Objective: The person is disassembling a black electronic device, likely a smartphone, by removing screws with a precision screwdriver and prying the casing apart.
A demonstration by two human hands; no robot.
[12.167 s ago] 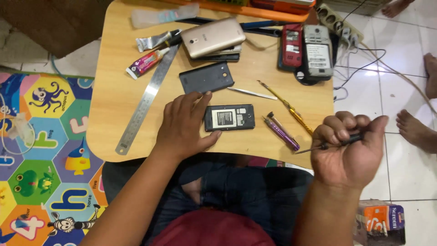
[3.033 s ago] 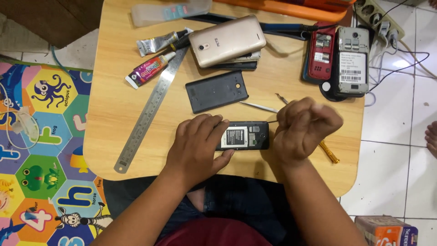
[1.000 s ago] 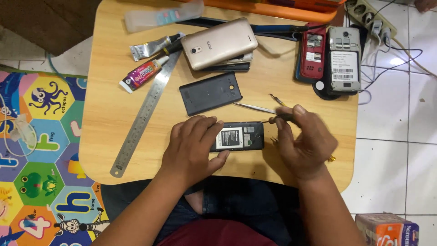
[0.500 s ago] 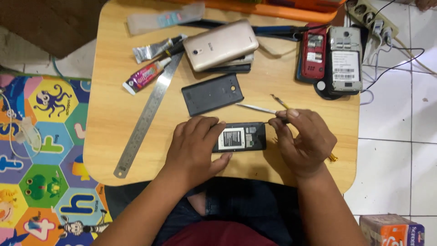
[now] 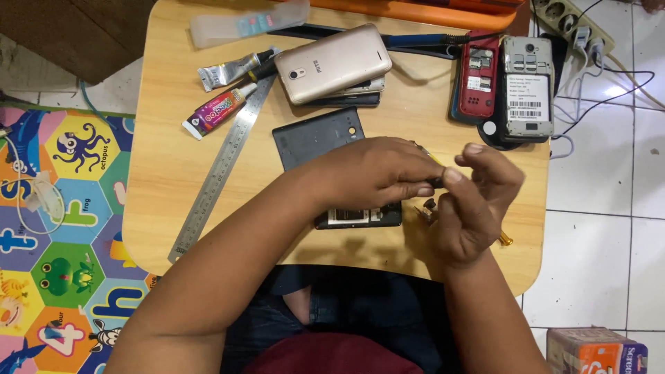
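Work on the small opened phone seems about midway — its back is off and the dark back cover lies just above it on the wooden table. The left hand covers the phone, the right hand meets it, fingertips pinched together on something small that I cannot identify. Closing it again is left. A glue tube with pink-purple label lies beside the steel ruler; a white barcode sticker sits on the grey phone; an orange carton stands on the floor.
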